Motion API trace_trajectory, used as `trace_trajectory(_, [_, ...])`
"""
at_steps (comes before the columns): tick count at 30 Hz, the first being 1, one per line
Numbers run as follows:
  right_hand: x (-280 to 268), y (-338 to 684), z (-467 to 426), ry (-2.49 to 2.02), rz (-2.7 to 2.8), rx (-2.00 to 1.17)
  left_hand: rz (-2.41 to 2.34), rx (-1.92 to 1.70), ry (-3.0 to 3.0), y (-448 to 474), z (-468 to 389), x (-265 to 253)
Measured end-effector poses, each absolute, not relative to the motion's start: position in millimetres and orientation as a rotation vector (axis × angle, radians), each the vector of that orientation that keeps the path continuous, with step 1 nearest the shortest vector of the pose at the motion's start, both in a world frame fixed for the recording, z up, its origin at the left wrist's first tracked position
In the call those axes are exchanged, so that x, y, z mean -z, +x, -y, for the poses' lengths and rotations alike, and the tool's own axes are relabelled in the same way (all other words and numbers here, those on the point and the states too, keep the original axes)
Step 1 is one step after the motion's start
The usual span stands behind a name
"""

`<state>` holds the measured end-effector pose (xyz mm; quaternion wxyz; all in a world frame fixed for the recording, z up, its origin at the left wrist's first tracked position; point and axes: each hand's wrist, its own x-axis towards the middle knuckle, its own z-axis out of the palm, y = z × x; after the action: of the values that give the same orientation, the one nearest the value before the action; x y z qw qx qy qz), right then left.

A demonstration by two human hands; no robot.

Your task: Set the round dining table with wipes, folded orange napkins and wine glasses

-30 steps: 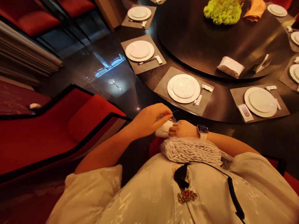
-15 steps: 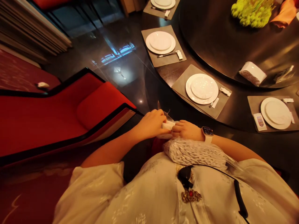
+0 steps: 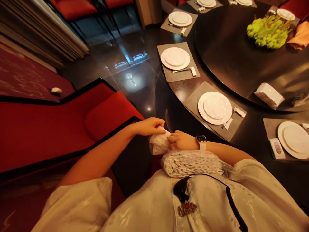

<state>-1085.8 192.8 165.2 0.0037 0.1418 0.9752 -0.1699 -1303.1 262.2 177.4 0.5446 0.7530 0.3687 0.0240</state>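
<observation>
In front of my waist, my left hand (image 3: 151, 126) pinches the upper end of a white packet (image 3: 160, 139) in clear, crinkled plastic. My right hand (image 3: 181, 140), with a watch (image 3: 201, 139) on its wrist, has its fingers curled against the packet's other side. Just below that wrist, a larger plastic-wrapped pack of folded white paper (image 3: 193, 163) rests against my body, partly under the right forearm. What the packet contains is hidden by the fingers and wrapping.
A round dark table (image 3: 176, 88) carries place mats, stacked white plates (image 3: 214, 108) and chopsticks. On its turntable (image 3: 224, 61) are another wrapped paper pack (image 3: 269, 95) and a green plant (image 3: 269, 32). A red armchair (image 3: 48, 125) stands at left.
My hands have shifted left, and my left hand has drawn away from the right, exposing more of the white packet. The view has tilted up, showing more of the table.
</observation>
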Motion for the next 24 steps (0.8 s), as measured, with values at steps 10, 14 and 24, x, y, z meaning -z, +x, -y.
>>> trace_trajectory(10, [-159, -1103, -308, 0.387, -3.182, 0.519, -1.484, -1.031, 1.292, -1365, -385, -205])
trace_trajectory(14, [-159, -1096, -334, 0.489, -3.153, 0.535, -1.543, -1.016, 1.670, -1335, -421, -189])
trace_trajectory(24, [-152, -1069, -339, 1.335, -2.953, 0.618, -0.964, -0.260, 2.463, -1200, -509, -70])
